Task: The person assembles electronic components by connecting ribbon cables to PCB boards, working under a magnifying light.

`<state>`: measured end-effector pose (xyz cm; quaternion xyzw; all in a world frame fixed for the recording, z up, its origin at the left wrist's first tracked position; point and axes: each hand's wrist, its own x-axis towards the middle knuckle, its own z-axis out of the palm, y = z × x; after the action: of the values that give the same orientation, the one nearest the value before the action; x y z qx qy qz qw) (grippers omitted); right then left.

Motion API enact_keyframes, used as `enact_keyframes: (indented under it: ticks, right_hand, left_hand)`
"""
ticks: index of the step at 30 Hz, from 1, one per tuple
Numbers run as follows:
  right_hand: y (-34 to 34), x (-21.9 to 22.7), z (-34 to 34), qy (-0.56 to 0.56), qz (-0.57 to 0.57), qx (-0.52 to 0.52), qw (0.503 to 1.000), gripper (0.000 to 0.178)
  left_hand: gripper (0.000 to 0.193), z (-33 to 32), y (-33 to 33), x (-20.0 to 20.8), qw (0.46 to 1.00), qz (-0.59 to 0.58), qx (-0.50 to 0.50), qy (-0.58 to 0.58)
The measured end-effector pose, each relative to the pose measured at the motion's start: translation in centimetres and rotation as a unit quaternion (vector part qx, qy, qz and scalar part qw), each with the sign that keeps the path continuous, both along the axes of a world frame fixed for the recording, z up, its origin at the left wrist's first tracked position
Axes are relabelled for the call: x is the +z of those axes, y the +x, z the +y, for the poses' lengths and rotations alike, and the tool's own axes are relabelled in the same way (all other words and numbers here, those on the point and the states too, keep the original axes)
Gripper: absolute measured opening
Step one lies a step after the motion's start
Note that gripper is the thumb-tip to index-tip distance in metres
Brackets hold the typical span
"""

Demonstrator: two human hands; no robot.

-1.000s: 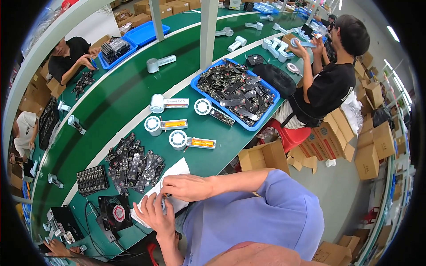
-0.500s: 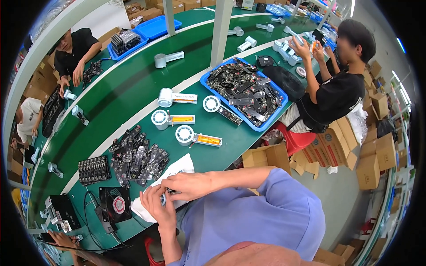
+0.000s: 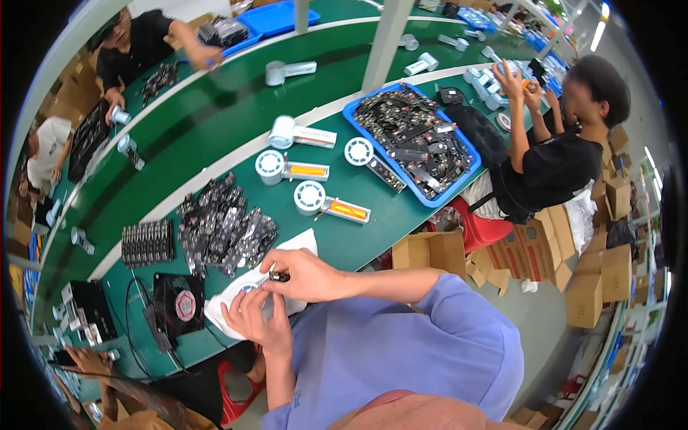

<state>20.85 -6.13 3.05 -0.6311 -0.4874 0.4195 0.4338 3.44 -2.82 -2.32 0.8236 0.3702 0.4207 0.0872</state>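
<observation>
Over a white cloth (image 3: 304, 246) at the table's near edge, my left hand (image 3: 259, 317) is closed around a handheld fan, whose round pale head (image 3: 248, 288) shows in part beyond the fingers. My right hand (image 3: 308, 275) pinches a small dark circuit board (image 3: 280, 276) just above it. Fingers cover most of the fan and the board. Beyond the cloth lies a loose heap of black circuit boards (image 3: 223, 226), with a neat row of boards (image 3: 147, 242) to its left. Two pale fans with orange batteries in their open handles, an upper one (image 3: 271, 166) and a lower one (image 3: 309, 197), rest farther off.
A blue tray (image 3: 348, 109) heaped with boards stands beyond, near a post (image 3: 387, 54). A black square fan (image 3: 179, 304) and cables sit at left. Another fan (image 3: 285, 131) lies by the green belt (image 3: 215, 107). A co-worker (image 3: 555, 154) sits at right; cartons (image 3: 430, 251) are on the floor.
My right hand has lifted slightly, and the dark board in its fingers now shows. My left fingers have spread a little around the fan. The whole view has shifted; a co-worker across reaches out.
</observation>
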Motion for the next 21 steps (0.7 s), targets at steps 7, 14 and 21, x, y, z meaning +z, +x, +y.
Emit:
enact_keyframes:
  ticks: [7,14,21]
  right_hand:
    - [0.1,0.5,-0.8,-0.026,0.112,0.027,0.993,0.027]
    - [1.8,-0.3,-1.3,-0.013,0.147,-0.006,0.989,0.036]
    - [1.3,-1.0,-1.5,-0.029,0.167,-0.017,0.985,0.030]
  left_hand:
    - [0.025,0.5,0.6,0.7,0.994,-0.051,-0.019,-0.094]
    - [0.021,0.9,1.3,0.2,0.995,-0.050,-0.026,-0.083]
    - [0.027,1.5,1.2,0.0,0.997,-0.034,-0.057,-0.048]
